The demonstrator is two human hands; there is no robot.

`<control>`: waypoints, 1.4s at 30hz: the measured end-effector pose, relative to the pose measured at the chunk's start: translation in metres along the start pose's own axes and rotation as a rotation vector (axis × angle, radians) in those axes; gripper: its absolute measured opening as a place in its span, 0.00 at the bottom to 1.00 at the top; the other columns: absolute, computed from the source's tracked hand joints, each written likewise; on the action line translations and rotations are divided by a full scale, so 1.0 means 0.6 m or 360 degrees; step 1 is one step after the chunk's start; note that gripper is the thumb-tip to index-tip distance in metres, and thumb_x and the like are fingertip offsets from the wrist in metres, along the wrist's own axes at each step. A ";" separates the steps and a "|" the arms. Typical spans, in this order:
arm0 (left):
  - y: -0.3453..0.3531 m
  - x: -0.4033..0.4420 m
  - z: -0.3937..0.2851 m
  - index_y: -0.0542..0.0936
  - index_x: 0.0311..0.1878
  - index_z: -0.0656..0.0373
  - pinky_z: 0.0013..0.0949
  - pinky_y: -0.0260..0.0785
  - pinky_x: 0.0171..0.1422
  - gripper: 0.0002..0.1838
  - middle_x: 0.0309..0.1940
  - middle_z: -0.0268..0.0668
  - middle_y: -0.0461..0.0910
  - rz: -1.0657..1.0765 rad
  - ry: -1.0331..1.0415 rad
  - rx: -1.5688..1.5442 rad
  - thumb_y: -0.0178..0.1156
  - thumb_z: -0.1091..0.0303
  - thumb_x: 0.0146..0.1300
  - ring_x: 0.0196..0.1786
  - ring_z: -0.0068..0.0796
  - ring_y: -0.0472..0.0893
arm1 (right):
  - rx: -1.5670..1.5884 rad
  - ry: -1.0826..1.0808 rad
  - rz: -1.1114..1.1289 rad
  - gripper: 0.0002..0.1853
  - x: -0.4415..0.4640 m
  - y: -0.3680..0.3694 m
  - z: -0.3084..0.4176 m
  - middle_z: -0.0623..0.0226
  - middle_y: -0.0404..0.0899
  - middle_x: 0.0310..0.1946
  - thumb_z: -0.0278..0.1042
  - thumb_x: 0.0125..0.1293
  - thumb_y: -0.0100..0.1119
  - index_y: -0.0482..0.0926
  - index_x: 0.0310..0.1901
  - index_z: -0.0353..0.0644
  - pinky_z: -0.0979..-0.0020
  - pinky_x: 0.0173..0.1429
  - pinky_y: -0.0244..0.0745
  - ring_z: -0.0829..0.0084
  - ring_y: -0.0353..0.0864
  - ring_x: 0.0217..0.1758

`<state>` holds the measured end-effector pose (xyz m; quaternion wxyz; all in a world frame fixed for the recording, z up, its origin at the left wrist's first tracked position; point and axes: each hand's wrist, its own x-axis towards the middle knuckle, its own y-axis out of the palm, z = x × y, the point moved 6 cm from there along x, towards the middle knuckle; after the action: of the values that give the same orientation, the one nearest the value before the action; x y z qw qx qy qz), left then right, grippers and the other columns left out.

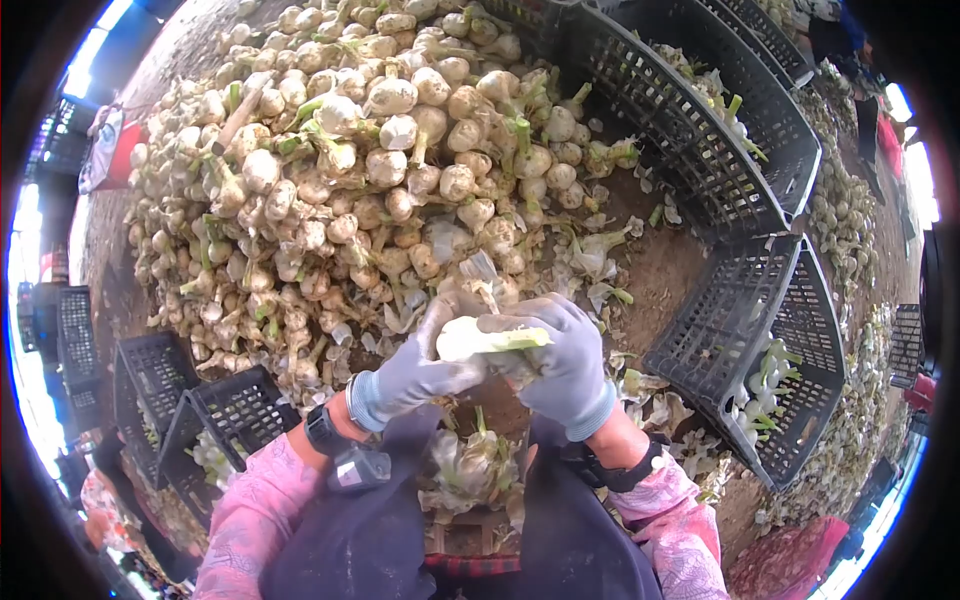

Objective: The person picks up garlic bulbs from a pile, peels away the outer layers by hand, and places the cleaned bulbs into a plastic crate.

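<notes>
Both of my hands, in grey work gloves, meet in the middle of the view around a pale garlic bulb (468,338) with a thick light-green stem pointing right. My left hand (425,365) is closed around the round bulb end. My right hand (562,365) has its fingers closed over the stem side. A strip of dry papery skin (482,272) stands up just beyond the fingers. Loose peelings (475,465) lie on the ground between my knees. Directly ahead rises a large heap of garlic bulbs (390,165), many still soil-stained and stemmed.
Black plastic crates stand around me: a long crate (670,120) at the upper right, a tilted crate (720,325) with garlic inside at the right, and more crates (240,415) at the left. Further garlic (850,400) covers the ground beyond the right crate. A red cloth-like bundle (790,560) lies lower right.
</notes>
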<state>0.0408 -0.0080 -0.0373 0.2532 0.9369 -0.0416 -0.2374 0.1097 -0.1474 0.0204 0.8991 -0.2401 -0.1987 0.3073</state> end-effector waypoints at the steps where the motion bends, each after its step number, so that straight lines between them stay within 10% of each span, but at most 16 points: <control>1: -0.006 0.002 0.000 0.62 0.64 0.55 0.24 0.69 0.54 0.34 0.50 0.32 0.71 -0.0084 0.0094 0.0191 0.69 0.68 0.58 0.50 0.18 0.73 | -0.0044 0.0003 -0.0042 0.21 -0.002 0.004 0.003 0.68 0.80 0.40 0.30 0.44 0.69 0.82 0.45 0.53 0.62 0.52 0.72 0.59 0.78 0.47; 14: 0.007 -0.007 -0.020 0.69 0.65 0.65 0.33 0.75 0.57 0.40 0.54 0.40 0.78 0.0213 -0.0024 -0.0321 0.76 0.60 0.52 0.53 0.28 0.80 | -0.0236 0.0590 -0.0508 0.08 -0.027 -0.034 -0.096 0.59 0.76 0.28 0.26 0.51 0.67 0.78 0.32 0.40 0.61 0.38 0.73 0.55 0.78 0.33; 16: 0.011 -0.016 -0.039 0.68 0.66 0.65 0.34 0.77 0.56 0.40 0.56 0.42 0.78 0.0212 0.0194 -0.0257 0.75 0.60 0.53 0.52 0.30 0.81 | -0.0814 0.0887 -0.0288 0.15 -0.070 -0.046 -0.197 0.54 0.77 0.40 0.25 0.54 0.66 0.77 0.44 0.36 0.66 0.46 0.76 0.59 0.80 0.42; 18: 0.004 -0.010 -0.043 0.68 0.66 0.65 0.33 0.77 0.56 0.40 0.57 0.42 0.77 0.0090 0.0433 -0.0199 0.75 0.60 0.54 0.53 0.30 0.81 | -0.0489 0.0682 -0.0200 0.27 -0.078 -0.031 -0.160 0.54 0.76 0.52 0.32 0.60 0.64 0.70 0.61 0.36 0.69 0.51 0.76 0.64 0.80 0.49; 21: 0.013 -0.006 -0.054 0.74 0.63 0.61 0.36 0.68 0.66 0.31 0.57 0.40 0.77 -0.0079 0.0576 0.0352 0.71 0.64 0.56 0.60 0.34 0.76 | 0.1824 0.0827 0.0176 0.35 -0.064 0.024 -0.051 0.60 0.72 0.59 0.40 0.70 0.56 0.55 0.73 0.37 0.69 0.59 0.73 0.71 0.77 0.54; 23: 0.028 -0.006 -0.074 0.77 0.61 0.59 0.39 0.59 0.72 0.28 0.59 0.39 0.76 -0.0006 0.0853 0.1041 0.67 0.65 0.56 0.65 0.37 0.71 | 0.2277 0.1062 0.0148 0.33 -0.070 0.043 -0.018 0.62 0.73 0.59 0.40 0.73 0.54 0.56 0.73 0.33 0.73 0.62 0.69 0.75 0.75 0.56; 29: 0.025 -0.012 -0.086 0.80 0.55 0.59 0.32 0.71 0.60 0.28 0.56 0.39 0.77 -0.0324 0.0456 0.0639 0.74 0.71 0.47 0.55 0.33 0.78 | 0.1232 0.0943 0.0074 0.27 -0.055 0.018 -0.026 0.57 0.78 0.55 0.35 0.68 0.62 0.69 0.64 0.28 0.70 0.61 0.71 0.73 0.77 0.57; 36: 0.044 -0.043 -0.112 0.81 0.43 0.60 0.32 0.75 0.41 0.16 0.39 0.39 0.83 -0.0407 0.1368 0.1706 0.72 0.76 0.49 0.37 0.34 0.83 | 0.0206 0.0477 -0.0033 0.23 -0.021 -0.013 0.034 0.45 0.80 0.45 0.31 0.60 0.64 0.75 0.56 0.30 0.63 0.51 0.77 0.48 0.82 0.47; 39: 0.022 -0.032 -0.091 0.79 0.40 0.62 0.29 0.73 0.36 0.10 0.33 0.38 0.81 -0.0498 0.0945 0.1439 0.67 0.76 0.56 0.33 0.27 0.81 | 0.0421 0.0641 0.0205 0.25 -0.031 0.004 0.010 0.49 0.78 0.53 0.31 0.63 0.62 0.72 0.61 0.31 0.66 0.56 0.75 0.56 0.82 0.53; 42: -0.001 -0.018 -0.058 0.77 0.40 0.63 0.21 0.69 0.37 0.05 0.31 0.26 0.78 -0.0604 0.0355 0.0370 0.56 0.72 0.70 0.34 0.13 0.75 | 0.1806 0.0928 0.0171 0.26 -0.058 0.038 -0.022 0.55 0.74 0.61 0.34 0.68 0.59 0.70 0.64 0.32 0.68 0.65 0.69 0.64 0.76 0.63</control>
<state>0.0474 0.0109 -0.0064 0.0975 0.9712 0.1362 -0.1695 0.0804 -0.1579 -0.0103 0.8869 0.1900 0.2600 0.3313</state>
